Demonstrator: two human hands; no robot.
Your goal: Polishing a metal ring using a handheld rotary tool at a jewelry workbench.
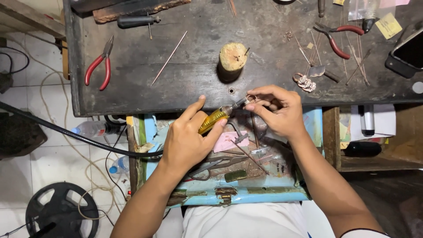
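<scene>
Yellow-handled tool [214,119] sits gripped in the closed left hand [187,139], its long axis slanting up-right, tip meeting a small wire ring [251,98] pinched in the right hand [277,110]; beyond, a wooden stump [232,57] on the dark workbench [198,26]

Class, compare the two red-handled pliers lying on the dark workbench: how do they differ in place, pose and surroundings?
The left pliers lie near the bench's left edge; the right pliers lie near the top right. The left pliers point their jaws up the picture, handles spread below; the right pliers lie slanted, jaws toward the upper left. The left pair lies alone; the right pair lies among thin wire pieces. Both have red handles and lie unheld.
</scene>
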